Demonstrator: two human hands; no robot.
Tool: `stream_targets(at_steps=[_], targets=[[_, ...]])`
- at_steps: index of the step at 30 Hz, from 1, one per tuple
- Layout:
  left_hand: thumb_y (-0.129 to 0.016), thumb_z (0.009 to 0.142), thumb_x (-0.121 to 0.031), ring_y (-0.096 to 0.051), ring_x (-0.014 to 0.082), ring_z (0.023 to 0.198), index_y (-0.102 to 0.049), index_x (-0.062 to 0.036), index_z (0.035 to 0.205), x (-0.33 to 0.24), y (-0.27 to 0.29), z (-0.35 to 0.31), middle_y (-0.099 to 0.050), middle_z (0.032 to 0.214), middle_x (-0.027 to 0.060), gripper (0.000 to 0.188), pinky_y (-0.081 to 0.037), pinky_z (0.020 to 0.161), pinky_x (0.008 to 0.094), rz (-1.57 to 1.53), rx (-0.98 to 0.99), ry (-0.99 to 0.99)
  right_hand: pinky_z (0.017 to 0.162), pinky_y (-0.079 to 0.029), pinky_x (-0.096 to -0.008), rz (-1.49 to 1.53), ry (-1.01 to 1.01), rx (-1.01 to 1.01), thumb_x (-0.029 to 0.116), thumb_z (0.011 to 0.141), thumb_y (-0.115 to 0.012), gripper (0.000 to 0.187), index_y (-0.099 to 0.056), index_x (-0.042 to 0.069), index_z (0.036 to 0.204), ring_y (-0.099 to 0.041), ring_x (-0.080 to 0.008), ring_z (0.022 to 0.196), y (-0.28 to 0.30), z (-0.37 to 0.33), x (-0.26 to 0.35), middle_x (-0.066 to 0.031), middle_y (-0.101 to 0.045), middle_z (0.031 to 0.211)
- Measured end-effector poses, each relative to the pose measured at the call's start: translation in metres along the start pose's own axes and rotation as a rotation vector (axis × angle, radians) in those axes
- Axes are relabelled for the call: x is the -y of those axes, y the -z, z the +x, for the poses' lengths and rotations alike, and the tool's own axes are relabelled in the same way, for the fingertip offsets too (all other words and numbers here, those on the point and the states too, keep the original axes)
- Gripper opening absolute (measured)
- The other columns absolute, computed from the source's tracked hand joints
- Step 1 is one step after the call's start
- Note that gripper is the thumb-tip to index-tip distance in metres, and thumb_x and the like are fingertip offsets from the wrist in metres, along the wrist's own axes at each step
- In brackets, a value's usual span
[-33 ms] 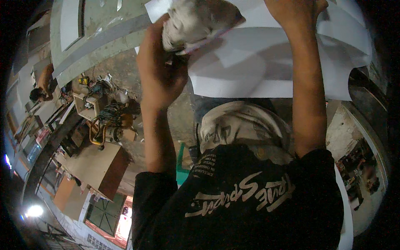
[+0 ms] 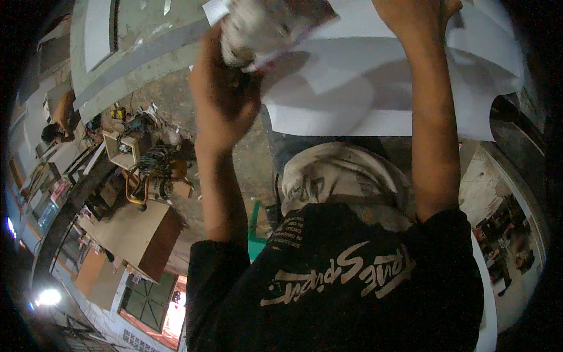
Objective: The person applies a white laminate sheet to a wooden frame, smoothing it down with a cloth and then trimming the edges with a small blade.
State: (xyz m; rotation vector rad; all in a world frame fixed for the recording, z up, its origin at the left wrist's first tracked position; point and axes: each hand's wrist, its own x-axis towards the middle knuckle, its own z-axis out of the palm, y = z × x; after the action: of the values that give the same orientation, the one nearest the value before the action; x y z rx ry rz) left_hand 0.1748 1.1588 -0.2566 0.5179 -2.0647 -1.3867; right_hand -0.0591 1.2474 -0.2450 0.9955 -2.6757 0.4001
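White sheet [image 2: 331, 120], mottled off-white, pink-edged bundle [image 2: 264, 32]; black, pale-lettered shirt [image 2: 375, 317]; grey-green tabletop [image 2: 141, 23] banded darker grey.

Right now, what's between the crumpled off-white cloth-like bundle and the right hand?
A bare stretch of the broad white sheet separates the bundle from the right hand; the head view shows it.

White sheet [image 2: 328, 120] was open btwn L hand [image 2: 226, 97] & R hand [image 2: 417, 17], down to its near edge. Off-white bundle [image 2: 258, 29] in L hand blocked sheet's left edge; R forearm [image 2: 435, 123] blocked rt side. White panel [image 2: 99, 29] obstructed nr table's [image 2: 143, 29] left edge.
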Motion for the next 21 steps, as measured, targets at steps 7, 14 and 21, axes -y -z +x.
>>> stream_targets(at_steps=[7,14,21], targets=[[-0.060,0.089,0.005,-0.054,0.0153,0.089,-0.026,-0.0089,0.146,0.047,0.020,0.060,-0.056,0.115,0.0107,0.068,-0.045,0.071,0.0304,-0.312,0.071,0.039,0.088,-0.034,-0.0550,0.003,0.041,-0.060,0.032,0.088,-0.056,0.032,-0.069,0.004,0.082,-0.060,-0.0377,0.097,0.000,0.003,-0.005,-0.0169,-0.068,0.090],[-0.051,0.091,0.009,-0.058,0.0130,0.071,-0.011,-0.0133,0.154,0.035,0.008,0.036,-0.060,0.113,0.0171,0.078,-0.047,0.054,0.0274,-0.229,-0.056,0.065,0.089,-0.035,-0.0548,0.037,0.011,-0.016,0.033,0.089,-0.057,0.032,-0.069,0.005,0.082,-0.060,-0.0366,0.098,0.011,-0.004,0.009,-0.0152,-0.068,0.090],[-0.057,0.088,0.008,-0.056,0.0194,0.096,-0.025,-0.0059,0.145,0.010,-0.001,0.038,-0.056,0.122,0.0159,0.068,-0.050,0.077,0.0344,-0.298,-0.050,0.120,0.091,-0.035,-0.0553,0.095,0.025,-0.094,0.034,0.089,-0.057,0.033,-0.069,0.004,0.082,-0.059,-0.0364,0.099,-0.009,0.002,-0.007,-0.0159,-0.068,0.091]])
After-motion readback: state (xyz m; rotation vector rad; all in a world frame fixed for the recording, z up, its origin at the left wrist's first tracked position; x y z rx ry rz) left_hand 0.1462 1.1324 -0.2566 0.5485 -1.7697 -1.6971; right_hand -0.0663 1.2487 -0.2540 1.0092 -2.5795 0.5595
